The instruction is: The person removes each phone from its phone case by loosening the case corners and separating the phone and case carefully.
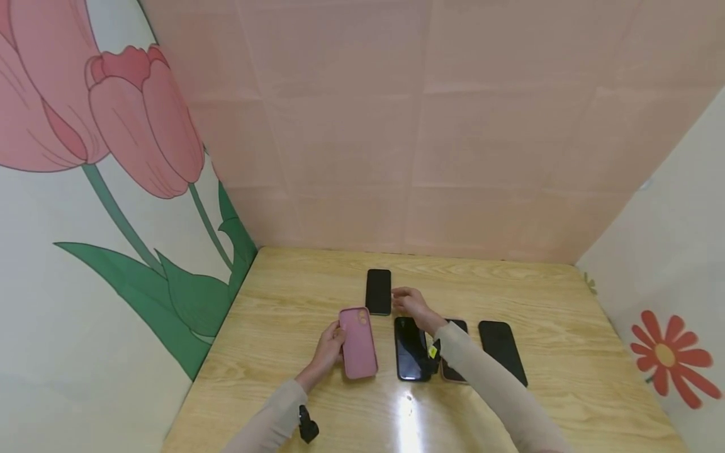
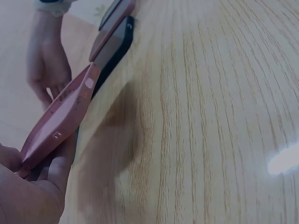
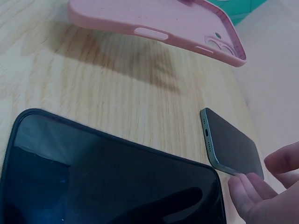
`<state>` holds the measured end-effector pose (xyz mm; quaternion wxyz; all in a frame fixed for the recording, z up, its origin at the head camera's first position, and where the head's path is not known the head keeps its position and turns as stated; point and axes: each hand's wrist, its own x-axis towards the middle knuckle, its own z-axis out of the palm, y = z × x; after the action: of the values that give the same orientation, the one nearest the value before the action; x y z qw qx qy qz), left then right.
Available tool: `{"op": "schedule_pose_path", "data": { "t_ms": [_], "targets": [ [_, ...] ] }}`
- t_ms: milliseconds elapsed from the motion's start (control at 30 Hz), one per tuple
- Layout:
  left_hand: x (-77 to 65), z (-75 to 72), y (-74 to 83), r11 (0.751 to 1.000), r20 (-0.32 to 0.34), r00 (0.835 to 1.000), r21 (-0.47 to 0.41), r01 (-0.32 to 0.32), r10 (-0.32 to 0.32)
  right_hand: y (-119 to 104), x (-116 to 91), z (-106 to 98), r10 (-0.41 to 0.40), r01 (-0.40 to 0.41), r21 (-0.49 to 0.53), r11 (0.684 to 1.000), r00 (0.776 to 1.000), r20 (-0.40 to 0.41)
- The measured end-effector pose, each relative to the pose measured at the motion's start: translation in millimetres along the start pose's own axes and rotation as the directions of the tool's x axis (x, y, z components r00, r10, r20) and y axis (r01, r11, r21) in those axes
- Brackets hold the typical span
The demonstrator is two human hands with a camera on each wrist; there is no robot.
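My left hand [image 1: 327,350] grips a pink phone case [image 1: 359,345] by its left edge, raised over the table. The case holds no phone; its bare inside [image 2: 60,112] shows in the left wrist view, with a camera cutout at one end. At the back lies a phone [image 1: 378,292], dark screen up, with a greenish metal edge [image 3: 209,147] in the right wrist view. Beside that phone's right edge is my right hand [image 1: 416,307], fingers extended and loosely bent, holding nothing. Whether the fingertips [image 3: 239,186] touch the phone I cannot tell.
Below my right hand lies a glossy black phone [image 1: 410,352]. Another phone with a pinkish edge [image 1: 453,376] is partly hidden by my right forearm. Farther right is a dark phone [image 1: 501,346]. The wooden table [image 1: 306,283] meets a pink wall covering [image 1: 351,157] at the back.
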<state>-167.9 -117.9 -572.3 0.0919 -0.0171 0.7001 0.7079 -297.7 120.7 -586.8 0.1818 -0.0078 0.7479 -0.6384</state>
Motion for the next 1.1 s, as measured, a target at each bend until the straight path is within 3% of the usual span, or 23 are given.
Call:
{"op": "schedule_pose_path", "data": {
  "t_ms": [133,400,633,833,967,1100],
  "targets": [
    [-7.6,2.6,11.3,1.000,0.010,1.000,0.016,-0.003,0.002,2.4,-2.7,-2.5,-0.016,0.016,0.000,1.000,1.000,-0.004],
    [-9.1,3.3,11.5,0.999,0.011,1.000,0.045,0.004,-0.005,5.4,-13.0,-5.0,-0.076,0.075,0.036,0.997,0.997,0.020],
    [-9.0,5.1,18.6,0.999,0.015,0.999,0.046,0.029,-0.030,2.4,-34.5,-5.1,-0.130,0.134,-0.043,0.990,0.988,0.088],
    [7.1,5.6,0.7,0.999,0.004,0.999,0.015,0.051,-0.051,-1.7,-46.6,-10.5,-0.174,0.186,-0.080,0.979,0.975,0.136],
    [17.1,5.1,-15.2,0.993,-0.008,0.998,0.103,0.055,-0.054,-7.2,-56.9,-14.0,-0.175,0.193,-0.091,0.977,0.969,0.172],
    [19.9,8.3,-17.8,0.984,-0.003,0.998,0.169,0.062,-0.062,-7.1,-66.3,-16.9,-0.170,0.189,-0.076,0.979,0.964,0.205]
  ]
}}
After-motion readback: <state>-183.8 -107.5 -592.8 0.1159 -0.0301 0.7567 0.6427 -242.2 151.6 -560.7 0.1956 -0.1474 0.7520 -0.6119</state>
